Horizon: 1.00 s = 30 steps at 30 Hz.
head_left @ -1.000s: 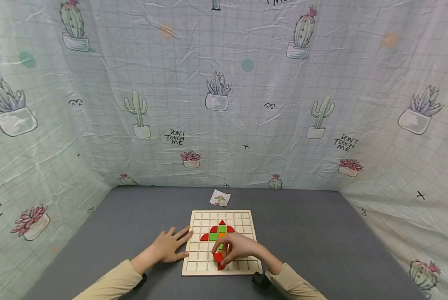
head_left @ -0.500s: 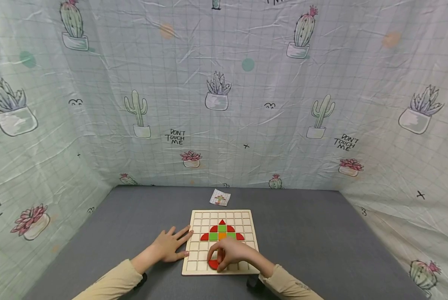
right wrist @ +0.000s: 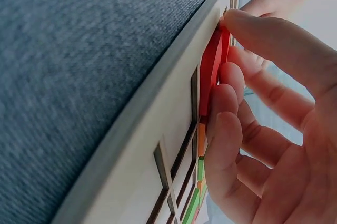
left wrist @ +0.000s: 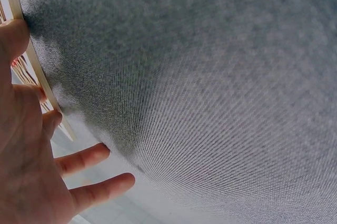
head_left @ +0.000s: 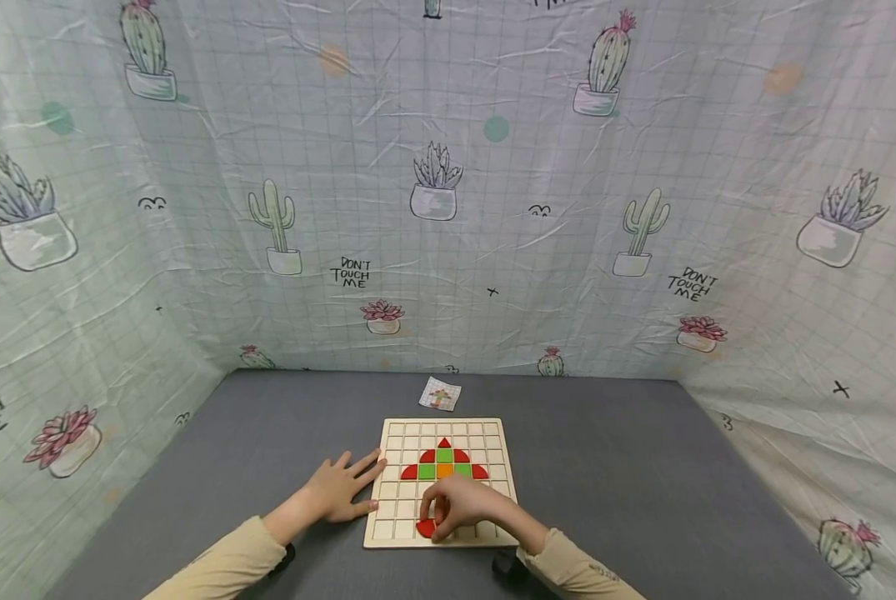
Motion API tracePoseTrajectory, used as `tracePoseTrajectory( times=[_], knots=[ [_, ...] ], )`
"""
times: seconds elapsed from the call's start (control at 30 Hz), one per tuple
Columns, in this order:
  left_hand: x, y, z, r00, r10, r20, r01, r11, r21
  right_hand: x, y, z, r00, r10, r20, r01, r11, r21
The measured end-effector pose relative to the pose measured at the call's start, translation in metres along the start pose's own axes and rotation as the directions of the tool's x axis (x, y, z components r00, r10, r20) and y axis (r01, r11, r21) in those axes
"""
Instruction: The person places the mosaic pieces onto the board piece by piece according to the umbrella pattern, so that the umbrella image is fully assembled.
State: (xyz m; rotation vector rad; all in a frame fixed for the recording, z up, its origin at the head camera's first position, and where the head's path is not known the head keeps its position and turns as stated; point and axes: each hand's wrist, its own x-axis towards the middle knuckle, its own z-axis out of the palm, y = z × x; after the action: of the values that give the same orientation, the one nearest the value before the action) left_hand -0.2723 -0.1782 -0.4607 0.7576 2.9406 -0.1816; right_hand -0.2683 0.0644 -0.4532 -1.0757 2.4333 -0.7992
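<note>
A square wooden grid board point(head_left: 389, 528) lies on the table. My right hand point(head_left: 468, 502) is over its lower middle, pinching a red tile with a rounded edge point(head_left: 426, 528) between thumb and fingers. In the right wrist view this red tile point(right wrist: 211, 71) stands slightly proud of the board's bottom row; my fingers hide part of it. My left hand point(head_left: 335, 492) lies flat with fingers spread, its thumb and fingertips touching the board's left edge. Higher on the board sit several red tiles point(head_left: 428, 456), green tiles point(head_left: 444, 456) and an orange tile point(head_left: 444, 472), partly covered by my right hand.
Behind the board lies a small paper card point(head_left: 440, 395) printed with a coloured grid pattern. The grey table point(head_left: 605, 467) extends to both sides, with a cactus-print curtain point(head_left: 448, 250) hanging around its back and sides.
My right hand has shifted slightly left and toward me, bringing the red tile down to the board's bottom row. The red tile at the right of the pattern is uncovered. My left hand has stayed put.
</note>
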Motion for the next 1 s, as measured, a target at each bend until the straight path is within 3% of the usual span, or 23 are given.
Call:
tracePoseTrajectory(
  times=[0.6,0.73,1.0],
  knots=[
    [-0.001,0.0,-0.002,1.0,0.005,0.001,-0.005,1.0,-0.016,-0.003,-0.008,0.0,0.994,0.065,-0.083,-0.075,0.99,-0.119],
    [-0.001,0.0,-0.003,1.0,0.0,0.007,0.0,1.0,-0.018,-0.001,-0.009,-0.003,0.996,0.069,-0.06,-0.074,0.994,-0.085],
    [-0.001,0.0,-0.002,1.0,-0.004,0.004,0.004,1.0,-0.015,0.004,-0.011,-0.005,0.999,-0.021,0.031,0.023,0.998,-0.062]
  ],
)
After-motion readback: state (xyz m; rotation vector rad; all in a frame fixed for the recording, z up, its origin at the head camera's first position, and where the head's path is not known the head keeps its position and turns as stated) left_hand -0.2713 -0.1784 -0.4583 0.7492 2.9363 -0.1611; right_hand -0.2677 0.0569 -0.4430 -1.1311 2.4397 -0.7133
